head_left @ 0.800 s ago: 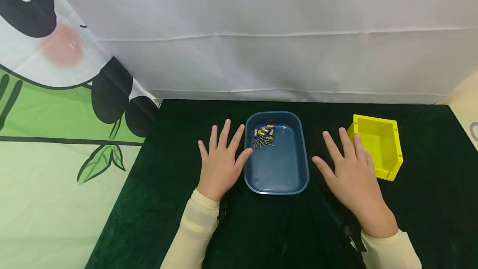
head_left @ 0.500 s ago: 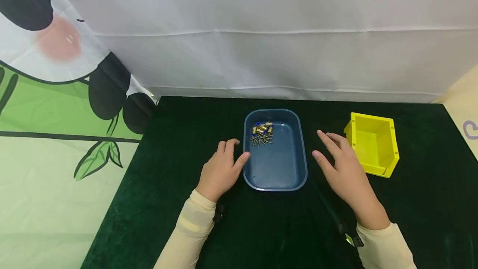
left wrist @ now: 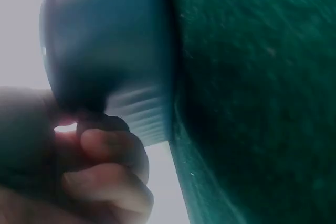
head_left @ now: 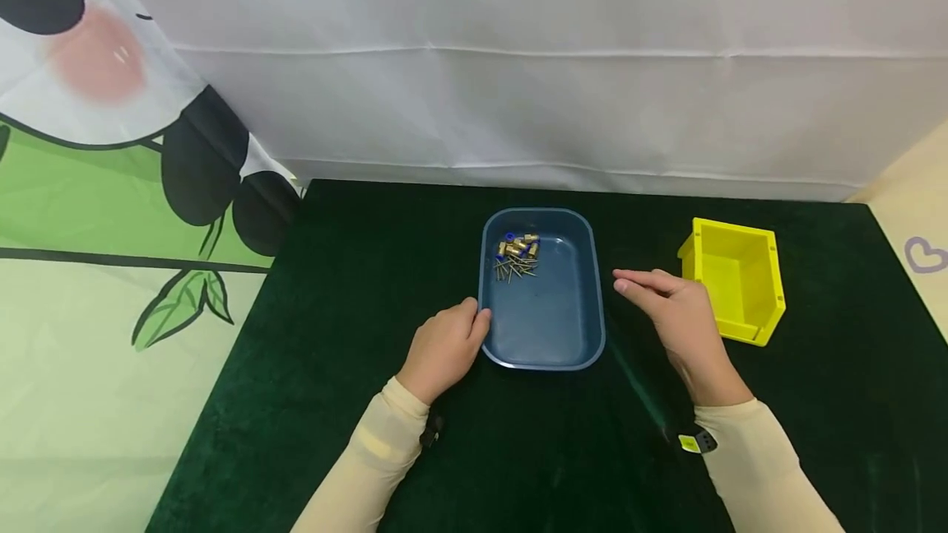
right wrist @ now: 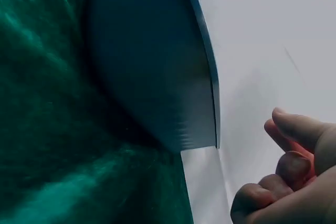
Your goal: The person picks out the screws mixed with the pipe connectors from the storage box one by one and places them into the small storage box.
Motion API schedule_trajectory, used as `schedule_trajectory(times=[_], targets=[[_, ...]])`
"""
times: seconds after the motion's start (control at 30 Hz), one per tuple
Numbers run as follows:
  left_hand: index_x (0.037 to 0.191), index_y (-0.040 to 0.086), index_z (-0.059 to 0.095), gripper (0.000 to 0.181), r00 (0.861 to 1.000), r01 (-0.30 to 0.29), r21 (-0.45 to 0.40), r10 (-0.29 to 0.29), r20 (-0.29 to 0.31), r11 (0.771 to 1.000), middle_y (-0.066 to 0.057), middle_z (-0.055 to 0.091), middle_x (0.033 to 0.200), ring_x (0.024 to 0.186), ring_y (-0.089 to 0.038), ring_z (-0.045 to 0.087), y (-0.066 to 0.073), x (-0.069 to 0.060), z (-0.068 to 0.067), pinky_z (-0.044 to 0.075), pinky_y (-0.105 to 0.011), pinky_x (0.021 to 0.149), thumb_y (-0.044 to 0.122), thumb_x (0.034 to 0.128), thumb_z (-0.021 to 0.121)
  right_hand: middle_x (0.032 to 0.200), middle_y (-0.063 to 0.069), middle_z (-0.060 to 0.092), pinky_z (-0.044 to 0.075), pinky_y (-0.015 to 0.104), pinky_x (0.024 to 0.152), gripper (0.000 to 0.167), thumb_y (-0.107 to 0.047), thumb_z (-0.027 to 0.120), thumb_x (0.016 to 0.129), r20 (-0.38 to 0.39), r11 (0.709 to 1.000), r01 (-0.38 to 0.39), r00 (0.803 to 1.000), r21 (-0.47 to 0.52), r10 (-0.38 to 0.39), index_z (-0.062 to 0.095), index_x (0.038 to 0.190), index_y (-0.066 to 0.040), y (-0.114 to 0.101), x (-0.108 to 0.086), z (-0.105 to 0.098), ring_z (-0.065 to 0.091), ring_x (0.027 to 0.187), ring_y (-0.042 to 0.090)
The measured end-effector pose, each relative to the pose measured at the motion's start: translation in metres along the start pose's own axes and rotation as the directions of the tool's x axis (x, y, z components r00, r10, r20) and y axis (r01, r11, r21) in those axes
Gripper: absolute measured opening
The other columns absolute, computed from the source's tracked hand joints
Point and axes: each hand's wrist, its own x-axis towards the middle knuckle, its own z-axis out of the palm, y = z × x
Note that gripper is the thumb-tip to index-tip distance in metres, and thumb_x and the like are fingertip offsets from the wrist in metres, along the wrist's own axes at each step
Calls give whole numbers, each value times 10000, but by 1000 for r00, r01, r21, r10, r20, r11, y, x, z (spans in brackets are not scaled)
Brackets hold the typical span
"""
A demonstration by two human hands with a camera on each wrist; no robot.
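Observation:
A blue tray [head_left: 548, 323] sits on a dark green cloth. My left hand [head_left: 444, 348] pinches its left rim, thumb on top; in the left wrist view curled fingers [left wrist: 110, 187] are at the tray's side. Inside, toward the upper left, lie small brass fittings [head_left: 513, 251], some with blue parts, and a cluster of thin pointed metal pieces, like nails or screws [head_left: 514, 270]. To the right of the tray hovers my right hand [head_left: 689, 323], apart from it. Its thumb and index finger come together, the other fingers are curled, and nothing shows between them.
A yellow box [head_left: 776, 290] stands just right of my right hand. The green cloth [head_left: 355, 270] covers the table. Behind it hangs a white sheet [head_left: 474, 122], and a printed cartoon cloth [head_left: 215, 155] is at the left.
The left hand's spread fingers have curled and taken hold of the tray's rim. The right hand's spread fingers have folded, thumb and index closing together. The head view has shifted slightly.

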Motion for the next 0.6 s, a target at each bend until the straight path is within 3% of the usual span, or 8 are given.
schedule_trajectory(times=[0.1, 0.3, 0.43, 0.6], targets=[[780, 186, 500, 348, 1000, -9, 2, 9, 3, 1000, 24, 456, 630, 496, -124, 441, -4, 0, 1, 342, -290, 455, 356, 1067, 404, 1098, 29, 712, 442, 412, 972, 431, -455, 684, 912, 12, 1000, 21, 1000, 12, -21, 736, 1173, -116, -6, 11, 7, 606, 1045, 209], [790, 197, 501, 359, 1000, -18, -8, 18, 15, 1000, 29, 470, 639, 504, -125, 457, -6, 2, 3, 348, -293, 458, 382, 1070, 374, 1064, 24, 718, 474, 399, 941, 336, -389, 724, 900, 76, 997, 75, 994, 8, -75, 767, 1105, -126, -37, 37, 23, 584, 1002, 228], [801, 191, 505, 355, 999, -28, -21, 28, 28, 999, 25, 476, 646, 506, -130, 460, -5, 3, 1, 348, -296, 463, 381, 1071, 372, 1104, 4, 721, 440, 419, 1002, 300, -383, 751, 877, 131, 997, 68, 989, 48, -74, 780, 1072, -157, -58, 52, 33, 580, 1075, 187], [810, 189, 507, 354, 998, -19, -24, 21, 56, 1000, 21, 485, 653, 506, -133, 463, -7, 1, 0, 356, -298, 463, 380, 1071, 364, 1156, -10, 705, 419, 430, 934, 305, -389, 755, 873, 216, 995, 20, 976, 96, -41, 776, 1083, -168, -76, 62, 50, 534, 1081, 209]])
